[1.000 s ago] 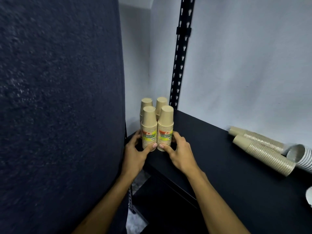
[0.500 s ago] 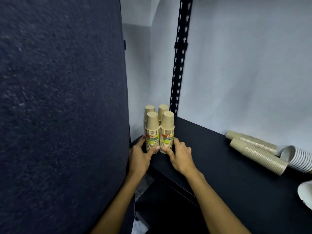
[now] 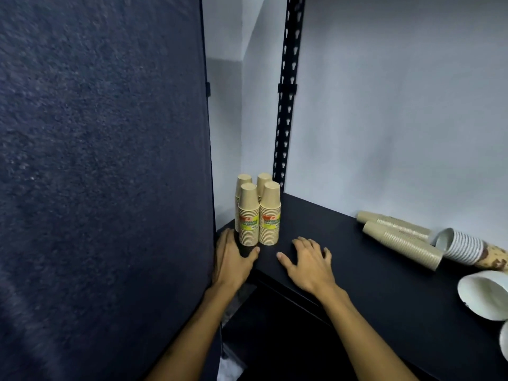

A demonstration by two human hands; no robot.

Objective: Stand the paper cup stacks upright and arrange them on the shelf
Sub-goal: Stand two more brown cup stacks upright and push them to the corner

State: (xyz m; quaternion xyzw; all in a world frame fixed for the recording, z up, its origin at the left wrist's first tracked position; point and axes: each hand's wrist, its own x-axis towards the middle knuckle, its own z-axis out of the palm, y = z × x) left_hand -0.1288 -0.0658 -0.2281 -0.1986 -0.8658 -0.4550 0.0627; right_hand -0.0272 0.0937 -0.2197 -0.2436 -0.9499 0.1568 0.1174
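Several tan paper cup stacks (image 3: 258,213) stand upright, rims down, in the far left corner of the black shelf (image 3: 343,259); the front two carry a yellow-green label. My left hand (image 3: 233,259) lies just in front of them with relaxed fingers and holds nothing. My right hand (image 3: 308,262) hovers flat over the shelf to the right of the stacks, fingers spread, apart from the cups. Two tan stacks (image 3: 401,240) lie on their sides at the back right. A white ribbed stack (image 3: 461,246) lies beside them.
A dark blue panel (image 3: 104,160) fills the left side, close to my left hand. A black slotted upright (image 3: 287,100) stands behind the cups against the pale wall. White cups (image 3: 483,295) lie at the right edge. A lower shelf level shows below the front edge.
Both hands have let go of the front two upright stacks and drawn back toward me. The right hand has shifted right. The stacks stay standing in the corner.
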